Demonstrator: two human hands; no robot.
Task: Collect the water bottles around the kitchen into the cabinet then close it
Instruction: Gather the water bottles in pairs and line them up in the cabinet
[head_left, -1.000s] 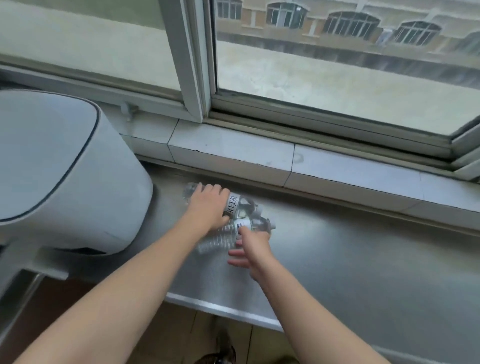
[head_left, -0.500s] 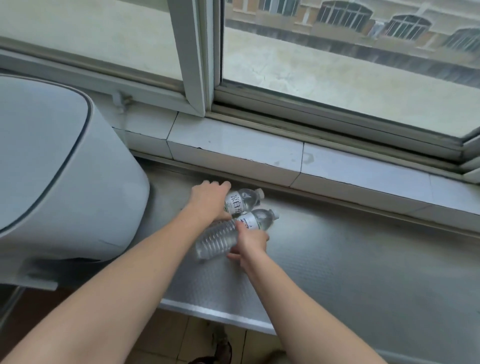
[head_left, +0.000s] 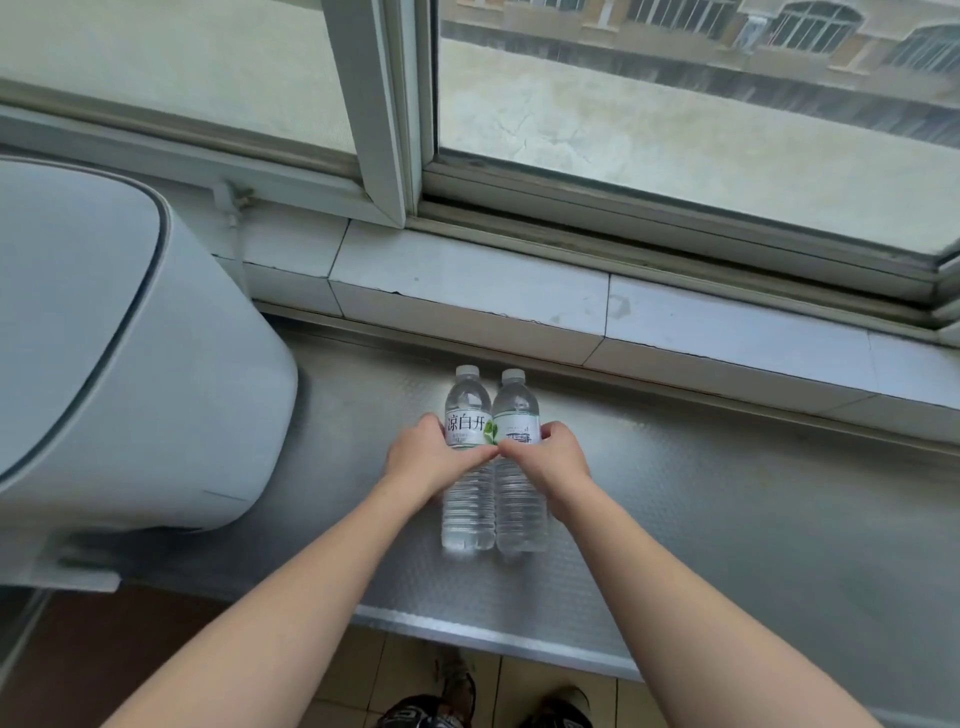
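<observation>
Bottles: left bottle (head_left: 467, 457) and right bottle (head_left: 517, 462), clear, capped, side by side and touching, caps pointing away from the person toward the sill (head_left: 467, 291).
Location: on the grey table (head_left: 727, 519) under the window (head_left: 675, 130), just right of a white appliance (head_left: 119, 353); whether the bases rest on the table or hang just above it cannot be told.
Left hand (head_left: 431, 457): fingers curled round the left bottle at its label, thumb across the front.
Right hand (head_left: 550, 457): clamped likewise on the right bottle, thumb tip meeting the left thumb between the two.
Key relation: each bottle lies directly ahead of its own hand, long axes parallel and in line with the forearms; neither hand is nearer.
Step in hand, as judged: both grasps look set, so a carry to the cabinet seems due; no cabinet is in view.
Risk: gripping at mid-body, the bottles may swing apart.
</observation>
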